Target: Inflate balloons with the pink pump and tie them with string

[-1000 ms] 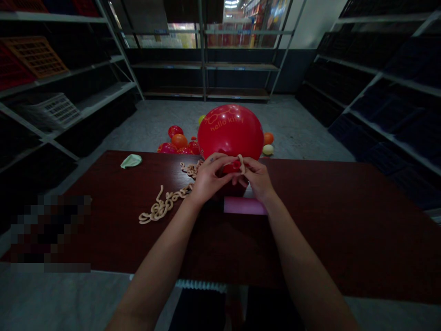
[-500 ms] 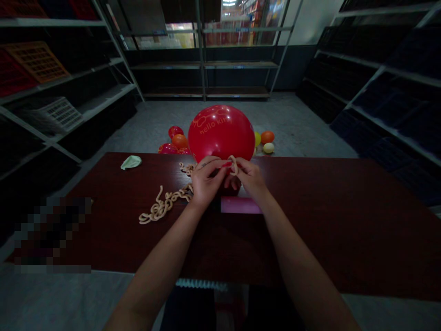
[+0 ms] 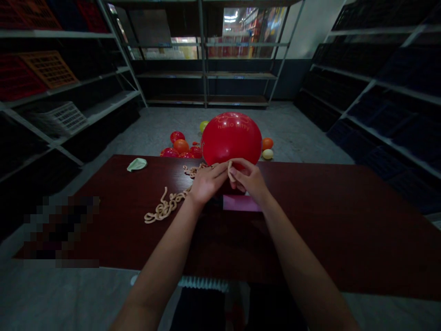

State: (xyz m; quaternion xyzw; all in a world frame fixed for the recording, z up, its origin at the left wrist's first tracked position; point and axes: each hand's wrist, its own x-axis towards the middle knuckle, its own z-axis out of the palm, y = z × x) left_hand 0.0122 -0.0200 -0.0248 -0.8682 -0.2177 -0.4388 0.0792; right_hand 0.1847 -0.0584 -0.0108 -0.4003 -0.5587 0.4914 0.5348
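A large inflated red balloon (image 3: 231, 138) with printed lettering stands just beyond my hands, at the table's far edge. My left hand (image 3: 207, 183) is closed at its near end, where the neck is hidden behind my fingers. Touching its fingertips, my right hand (image 3: 251, 178) pinches a beige rubber loop (image 3: 230, 170) of cord. More beige rubber cord (image 3: 165, 209) lies curled on the table left of my left hand, with a second bunch (image 3: 193, 170) behind it. Beneath my right wrist is a pink cylinder (image 3: 241, 203).
A limp pale green balloon (image 3: 137, 164) lies at the far left of the dark table (image 3: 327, 220). Beyond it, small balloons (image 3: 181, 146) rest on the floor. Shelving with crates (image 3: 50, 69) lines the left side; more racks stand behind and to the right.
My hands have come closer together, and the red neck seen between my left fingers is now covered. The balloon has tilted and sits slightly further right in view. The camera has tipped up a little.
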